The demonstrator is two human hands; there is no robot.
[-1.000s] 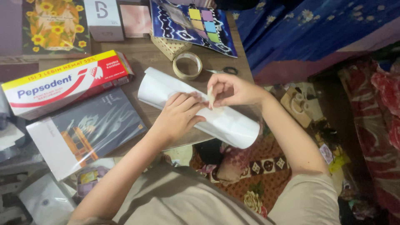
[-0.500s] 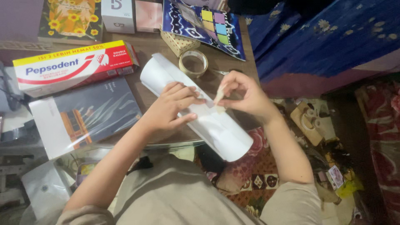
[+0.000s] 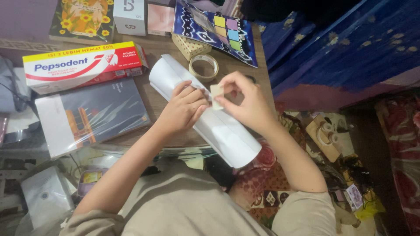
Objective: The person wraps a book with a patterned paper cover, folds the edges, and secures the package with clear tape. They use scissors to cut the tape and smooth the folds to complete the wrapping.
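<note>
White paper rolled into a long tube (image 3: 218, 126) lies slantwise across the brown wooden table (image 3: 155, 102), its near end jutting past the table's edge above the patterned floor cloth. Going from the left: a grey book wrapped in clear plastic (image 3: 89, 117) sits at the table's left, with a long red, white and yellow carton box (image 3: 83, 66) just behind it. Further back lie a dark book cover with yellow flowers (image 3: 81, 17), a small white box (image 3: 129, 16) and a pink square card (image 3: 160, 18). The left hand (image 3: 181, 110) rests on the upper half of the tube, fingers curled over it and pressing it down against the table. Just beside those fingers, the right hand (image 3: 243, 102) pinches a short strip of pale tape (image 3: 216, 96) between thumb and forefinger, the strip standing upright above the tube and close to the left fingertips; whether it touches the paper cannot be told. Behind the hands a roll of clear tape (image 3: 203, 67) lies flat on the table, with a small dotted cream box (image 3: 189, 46) near it and a blue patterned sheet bearing coloured squares (image 3: 218, 30) beyond. Right of the table hangs blue flowered fabric (image 3: 341, 48).
</note>
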